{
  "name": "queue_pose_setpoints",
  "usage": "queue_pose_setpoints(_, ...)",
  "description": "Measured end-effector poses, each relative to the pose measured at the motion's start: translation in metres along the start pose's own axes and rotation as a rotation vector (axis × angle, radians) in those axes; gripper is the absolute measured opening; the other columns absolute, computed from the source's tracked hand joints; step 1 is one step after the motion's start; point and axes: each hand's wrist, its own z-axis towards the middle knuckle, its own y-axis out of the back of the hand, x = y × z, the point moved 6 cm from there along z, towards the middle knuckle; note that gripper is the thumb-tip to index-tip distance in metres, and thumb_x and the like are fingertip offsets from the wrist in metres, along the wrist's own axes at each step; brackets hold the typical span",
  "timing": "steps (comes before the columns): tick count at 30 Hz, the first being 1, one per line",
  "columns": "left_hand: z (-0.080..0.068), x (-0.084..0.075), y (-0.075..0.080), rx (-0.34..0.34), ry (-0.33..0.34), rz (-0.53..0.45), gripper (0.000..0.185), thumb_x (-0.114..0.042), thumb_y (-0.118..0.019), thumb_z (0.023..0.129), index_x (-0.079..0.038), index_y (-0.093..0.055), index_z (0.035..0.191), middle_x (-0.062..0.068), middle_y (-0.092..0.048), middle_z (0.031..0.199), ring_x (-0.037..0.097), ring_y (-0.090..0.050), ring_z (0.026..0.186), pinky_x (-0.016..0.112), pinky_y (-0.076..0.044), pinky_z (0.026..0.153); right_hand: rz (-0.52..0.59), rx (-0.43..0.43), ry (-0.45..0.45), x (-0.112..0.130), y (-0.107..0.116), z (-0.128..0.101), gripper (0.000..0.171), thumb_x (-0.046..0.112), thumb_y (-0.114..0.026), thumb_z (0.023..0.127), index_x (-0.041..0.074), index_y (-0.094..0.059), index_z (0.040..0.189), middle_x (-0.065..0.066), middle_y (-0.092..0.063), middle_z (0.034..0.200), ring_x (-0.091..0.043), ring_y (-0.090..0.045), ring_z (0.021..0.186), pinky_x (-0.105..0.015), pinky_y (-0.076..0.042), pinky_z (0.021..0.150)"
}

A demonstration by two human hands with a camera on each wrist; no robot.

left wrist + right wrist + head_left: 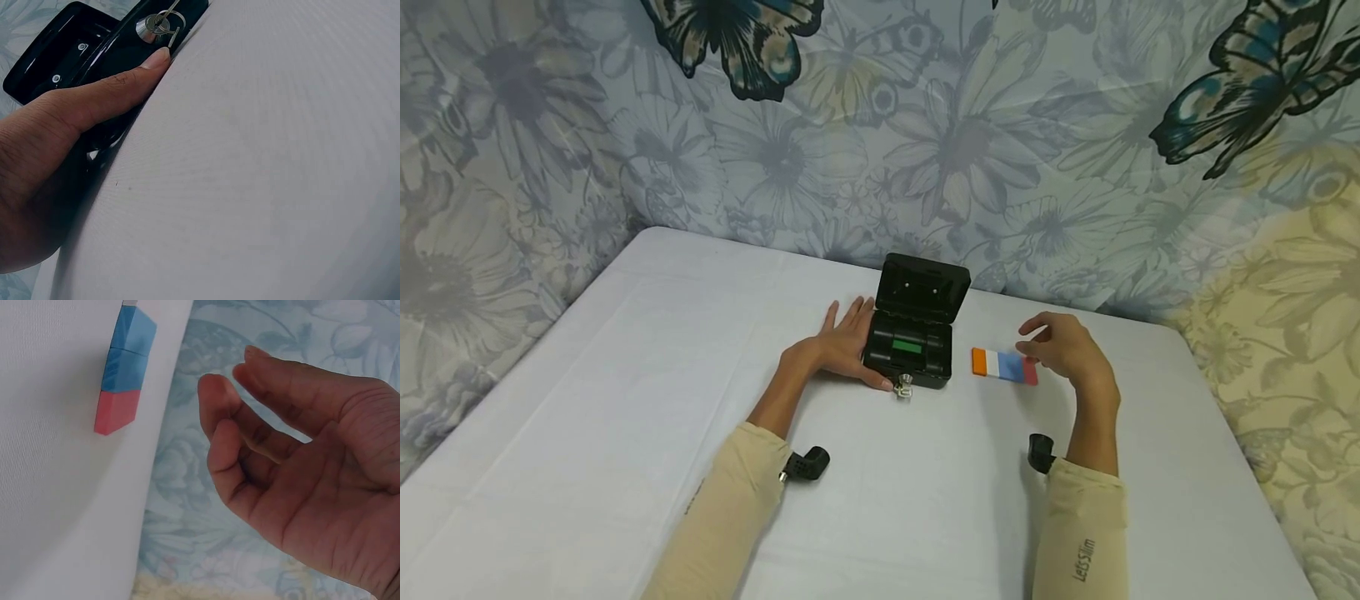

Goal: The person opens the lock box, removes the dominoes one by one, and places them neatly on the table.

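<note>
— Sleeves nearest; left hand lies flat, steadying the open black box mid-table. Risk?
— Right hand, loosely curled and empty, hovers over the coloured blocks; a careless brush could scatter them.

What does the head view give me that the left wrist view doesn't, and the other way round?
Only the head view shows the green block inside the black box, the row of coloured blocks on the table, and the right hand hovering over that row, holding nothing. Only the left wrist view shows up close that the thumb tip lies just below the lock, and that a ring hangs from the key. Both show the left hand resting flat against the box's side, the open lid, and the key in the lock.
</note>
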Motion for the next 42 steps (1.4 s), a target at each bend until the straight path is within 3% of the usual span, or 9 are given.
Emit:
queue_pose_setpoints(9, 0.001, -0.002, 0.0, -0.002, 0.001, 0.007, 0.14, -0.06, -0.078, 0.08, -0.001, 0.015, 0.165, 0.015, 0.016, 0.177, 0.03, 0.019, 0.165, 0.057, 0.021, 0.129, -0.013, -0.006, 0.048, 0.009, -0.001, 0.0, 0.044, 0.021, -0.063, 0.102, -0.005, -0.059, 0.138, -0.029, -0.069, 0.123, -0.039, -0.069, 0.105, -0.059, -0.052, 0.095)
queue_pose_setpoints(23, 0.001, -0.003, 0.002, -0.004, 0.004, 0.012, 0.139, -0.06, -0.08, 0.079, -0.003, 0.012, 0.166, 0.015, 0.015, 0.177, 0.031, 0.018, 0.165, 0.057, 0.02, 0.129, 0.021, 0.007, 0.185, 0.046, -0.014, 0.0, 0.037, 0.014, -0.065, 0.102, -0.006, -0.06, 0.133, -0.027, -0.071, 0.116, -0.039, -0.074, 0.099, -0.057, -0.051, 0.099)
queue_pose_setpoints(33, 0.011, 0.01, -0.007, -0.035, 0.006, 0.009, 0.141, -0.061, -0.081, 0.078, -0.007, 0.014, 0.167, 0.013, 0.014, 0.177, 0.029, 0.018, 0.165, 0.057, 0.02, 0.129, 0.045, -0.027, 0.382, 0.096, -0.048, 0.009, 0.023, 0.001, -0.06, 0.102, -0.009, -0.066, 0.122, -0.026, -0.073, 0.116, -0.04, -0.074, 0.103, -0.048, -0.06, 0.091)
queue_pose_setpoints(42, 0.007, 0.004, -0.005, -0.019, -0.003, -0.017, 0.138, -0.06, -0.079, 0.079, -0.006, 0.012, 0.167, 0.015, 0.013, 0.177, 0.031, 0.018, 0.165, 0.059, 0.019, 0.129, -0.051, -0.02, 0.491, 0.124, -0.088, 0.016, 0.021, -0.002, -0.062, 0.1, -0.008, -0.071, 0.118, -0.024, -0.075, 0.116, -0.035, -0.073, 0.107, -0.049, -0.06, 0.097)
